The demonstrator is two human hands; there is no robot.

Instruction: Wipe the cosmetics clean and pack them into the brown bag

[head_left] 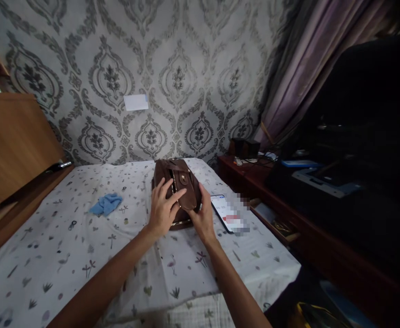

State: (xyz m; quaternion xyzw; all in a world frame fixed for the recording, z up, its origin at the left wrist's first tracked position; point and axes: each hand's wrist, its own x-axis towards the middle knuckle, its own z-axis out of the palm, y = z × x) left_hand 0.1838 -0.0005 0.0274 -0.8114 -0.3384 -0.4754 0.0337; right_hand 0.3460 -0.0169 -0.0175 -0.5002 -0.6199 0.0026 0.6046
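Two hands meet on one brown leather bag (pixel 177 182) at the far middle of our printed bedsheet (pixel 66 259). Our left hand (pixel 162 209) lies spread flat across its front; our right hand (pixel 203 216) curls loosely around the flap's lower edge. We judge it soft, light and pliable, best gripped by both sides. One blue cloth (pixel 106 203) and one phone (pixel 225 213) lie alongside.

Left of the brown bag (pixel 177 189) the printed bedsheet (pixel 49 255) lies open, only a blue cloth (pixel 106 203) on it (small, flat); the wooden headboard (pixel 12 141) closes that side. Right of the bag a phone (pixel 225 213) lies just beside the right hand (pixel 202 218), near the bed's edge
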